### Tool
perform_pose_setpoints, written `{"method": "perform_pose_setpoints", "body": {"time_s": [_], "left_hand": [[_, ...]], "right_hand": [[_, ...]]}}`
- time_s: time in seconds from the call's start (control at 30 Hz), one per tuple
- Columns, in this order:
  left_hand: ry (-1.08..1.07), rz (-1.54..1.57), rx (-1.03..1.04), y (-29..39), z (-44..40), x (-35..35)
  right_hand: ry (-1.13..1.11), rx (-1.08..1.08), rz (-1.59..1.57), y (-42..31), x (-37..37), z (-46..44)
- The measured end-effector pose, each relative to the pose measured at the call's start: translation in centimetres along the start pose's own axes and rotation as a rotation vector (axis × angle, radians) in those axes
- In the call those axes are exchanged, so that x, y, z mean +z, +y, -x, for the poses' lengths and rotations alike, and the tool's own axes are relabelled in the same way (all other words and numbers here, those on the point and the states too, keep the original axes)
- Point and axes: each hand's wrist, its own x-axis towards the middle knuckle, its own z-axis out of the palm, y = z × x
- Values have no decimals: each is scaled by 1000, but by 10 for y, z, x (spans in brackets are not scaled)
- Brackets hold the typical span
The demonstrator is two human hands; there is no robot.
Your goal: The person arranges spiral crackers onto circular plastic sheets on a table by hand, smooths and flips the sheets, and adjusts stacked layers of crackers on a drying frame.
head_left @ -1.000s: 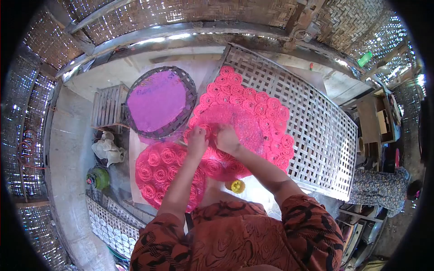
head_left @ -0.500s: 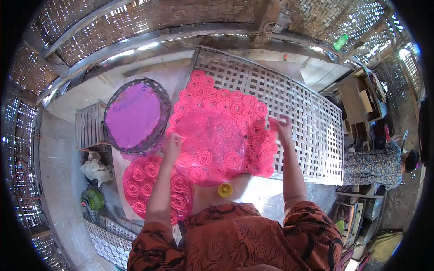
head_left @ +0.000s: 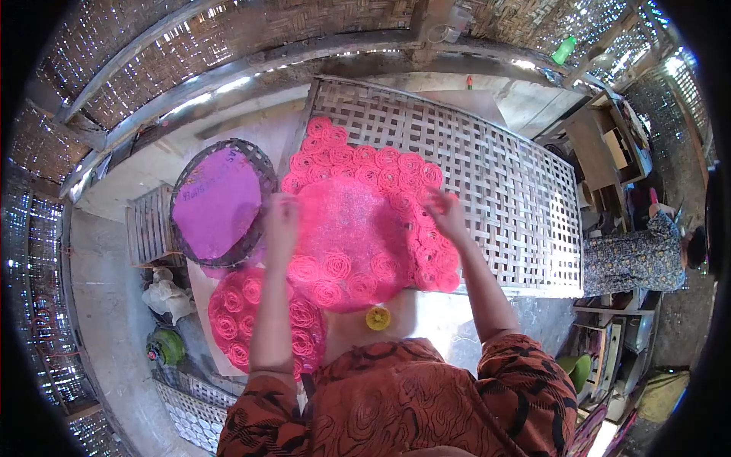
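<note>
Pink coiled noodle-like rosettes [head_left: 387, 161] lie in rows on a woven bamboo rack [head_left: 502, 206]. In front of them is a round pink sheet [head_left: 343, 221], overlapping the rack's near left corner, with several rosettes on its near part. My left hand [head_left: 282, 217] hovers at the sheet's left edge, smeared by motion; its fingers and anything in them cannot be made out. Over the rosettes at the right edge is my right hand [head_left: 448, 213], slightly blurred, its fingers apart and nothing visible in them. A second round pink sheet [head_left: 263, 316] with rosettes lies beneath my left forearm.
A dark-rimmed round basket with a purple sheet [head_left: 217, 202] stands on the left. Near me lies a yellow round object [head_left: 378, 318]. At left are a white bag [head_left: 169, 295] and a green gas cylinder [head_left: 166, 346]. Another person [head_left: 636, 251] is at far right.
My left hand has moved up and slightly left along the sheet's edge. My right hand has shifted left over the rosettes, its fingers less pinched. The whole view has shifted slightly.
</note>
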Motion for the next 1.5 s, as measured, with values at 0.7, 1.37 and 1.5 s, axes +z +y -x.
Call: {"method": "perform_pose_setpoints", "body": {"time_s": [0.7,1.37,1.5], "left_hand": [[63,-257,-182,-144,133,-20],[-70,723,-559,-61,146,4],[-145,956,-615,-39,146,24]], "right_hand": [[208,3,160,114,-68,-100],[-388,-301,-65,-66,182,72],[-370,-184,-119,-60,174,82]]}}
